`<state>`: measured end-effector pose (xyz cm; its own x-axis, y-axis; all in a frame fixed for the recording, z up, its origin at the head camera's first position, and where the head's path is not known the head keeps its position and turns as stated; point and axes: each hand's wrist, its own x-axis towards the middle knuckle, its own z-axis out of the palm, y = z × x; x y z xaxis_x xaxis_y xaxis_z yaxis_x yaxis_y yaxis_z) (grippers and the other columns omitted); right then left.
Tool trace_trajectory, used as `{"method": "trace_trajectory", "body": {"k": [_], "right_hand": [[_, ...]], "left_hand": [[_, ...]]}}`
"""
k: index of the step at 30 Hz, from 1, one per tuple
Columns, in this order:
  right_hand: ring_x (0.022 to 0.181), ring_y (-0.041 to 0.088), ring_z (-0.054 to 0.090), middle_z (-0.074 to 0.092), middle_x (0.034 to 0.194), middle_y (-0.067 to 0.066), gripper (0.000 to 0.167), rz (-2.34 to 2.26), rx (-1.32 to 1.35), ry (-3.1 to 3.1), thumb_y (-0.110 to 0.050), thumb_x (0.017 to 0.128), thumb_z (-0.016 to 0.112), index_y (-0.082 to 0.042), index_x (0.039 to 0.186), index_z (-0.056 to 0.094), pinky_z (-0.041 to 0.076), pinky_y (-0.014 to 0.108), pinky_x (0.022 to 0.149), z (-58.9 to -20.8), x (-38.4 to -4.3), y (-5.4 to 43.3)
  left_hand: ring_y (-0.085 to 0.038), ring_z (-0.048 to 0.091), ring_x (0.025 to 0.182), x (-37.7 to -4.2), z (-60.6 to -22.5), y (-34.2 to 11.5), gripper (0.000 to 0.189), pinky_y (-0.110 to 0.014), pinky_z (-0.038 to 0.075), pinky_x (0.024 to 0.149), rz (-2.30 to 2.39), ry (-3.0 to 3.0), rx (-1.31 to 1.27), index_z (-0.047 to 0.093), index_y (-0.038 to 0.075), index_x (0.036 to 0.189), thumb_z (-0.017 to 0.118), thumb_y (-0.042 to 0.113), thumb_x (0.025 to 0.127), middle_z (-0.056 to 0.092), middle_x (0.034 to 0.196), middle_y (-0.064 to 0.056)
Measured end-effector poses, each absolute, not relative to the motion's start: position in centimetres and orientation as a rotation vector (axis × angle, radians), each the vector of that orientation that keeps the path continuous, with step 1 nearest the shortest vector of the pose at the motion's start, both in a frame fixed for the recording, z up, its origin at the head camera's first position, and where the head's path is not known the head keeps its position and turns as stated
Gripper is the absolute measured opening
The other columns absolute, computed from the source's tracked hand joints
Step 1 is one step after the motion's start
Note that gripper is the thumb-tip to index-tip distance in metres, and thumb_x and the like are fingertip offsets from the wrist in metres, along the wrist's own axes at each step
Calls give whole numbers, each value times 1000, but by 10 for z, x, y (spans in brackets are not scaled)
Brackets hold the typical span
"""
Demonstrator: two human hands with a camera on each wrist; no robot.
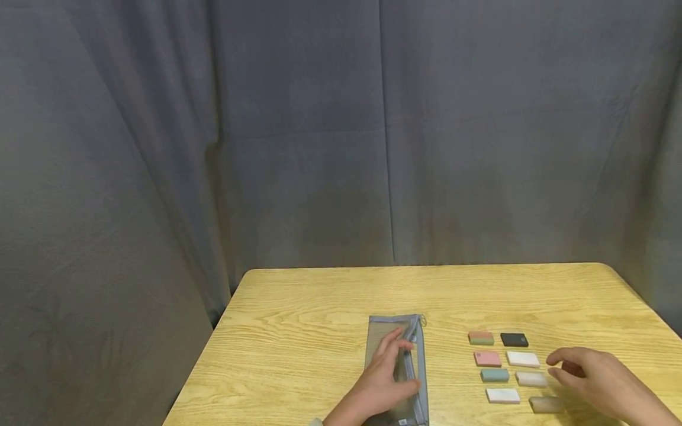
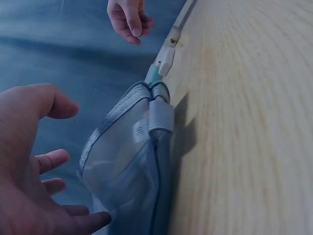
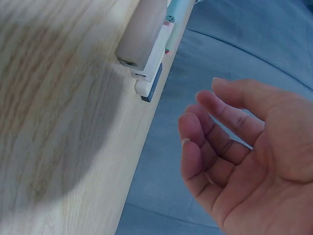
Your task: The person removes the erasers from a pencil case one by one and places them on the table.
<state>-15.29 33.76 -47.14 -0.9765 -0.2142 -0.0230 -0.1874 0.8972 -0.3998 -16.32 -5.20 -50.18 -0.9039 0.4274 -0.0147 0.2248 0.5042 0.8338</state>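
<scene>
A grey see-through zip pouch (image 1: 379, 332) lies on the table, its zipper edge to the right. Over it is my left hand (image 1: 379, 378), fingers spread and gripping nothing; in the left wrist view a gap shows between the thumb and the pouch's raised edge (image 2: 115, 132). Small rectangular blocks stand in two columns to the right, among them a pink one (image 1: 487, 358), a black one (image 1: 514, 339), a blue-green one (image 1: 494, 375) and a greyish-beige one (image 1: 546, 404). Just right of them hovers my right hand (image 1: 602, 376), fingers loosely bent around nothing.
The blocks and pouch share a light wood-grain table (image 1: 298, 331). Behind and to the left of it hangs a grey curtain (image 1: 309, 148). An orange-and-green block (image 1: 481, 338) and white blocks (image 1: 503, 396) belong to the same group.
</scene>
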Motion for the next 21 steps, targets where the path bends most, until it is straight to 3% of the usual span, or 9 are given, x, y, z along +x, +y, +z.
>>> {"method": "trace_trajectory", "body": {"k": [5, 11, 18, 21], "right_hand": [[69, 2, 55, 67, 84, -9, 13, -602, -376, 3056, -15, 91, 74, -8, 102, 74, 50, 28, 62, -472, -162, 336], [72, 4, 59, 68, 88, -8, 15, -584, -453, 3271, -9, 84, 80, -12, 98, 75, 51, 29, 62, -478, -166, 336], [77, 19, 65, 70, 94, -2, 18, -560, -465, 3369, -9, 82, 81, -11, 99, 74, 51, 35, 61, -481, -170, 340], [76, 18, 64, 69, 94, -2, 19, -551, -478, 3378, -9, 81, 81, -12, 99, 74, 50, 33, 60, -481, -172, 344]], "left_hand": [[-38, 36, 143, -166, -494, -56, 50, -66, 45, 98, 1308, 2593, 550, 46, 23, 137, 65, 35, 93, 30, 162, -1], [-27, 44, 139, -172, -486, -68, 54, -53, 44, 106, 1173, 2757, 575, 47, 19, 145, 62, 40, 97, 46, 151, 3], [-29, 45, 138, -182, -481, -91, 54, -53, 44, 106, 1045, 2880, 646, 48, 14, 145, 64, 35, 98, 48, 150, -2], [-31, 46, 137, -185, -479, -100, 54, -54, 44, 106, 1030, 2886, 647, 48, 13, 145, 64, 33, 97, 47, 151, -5]]}}
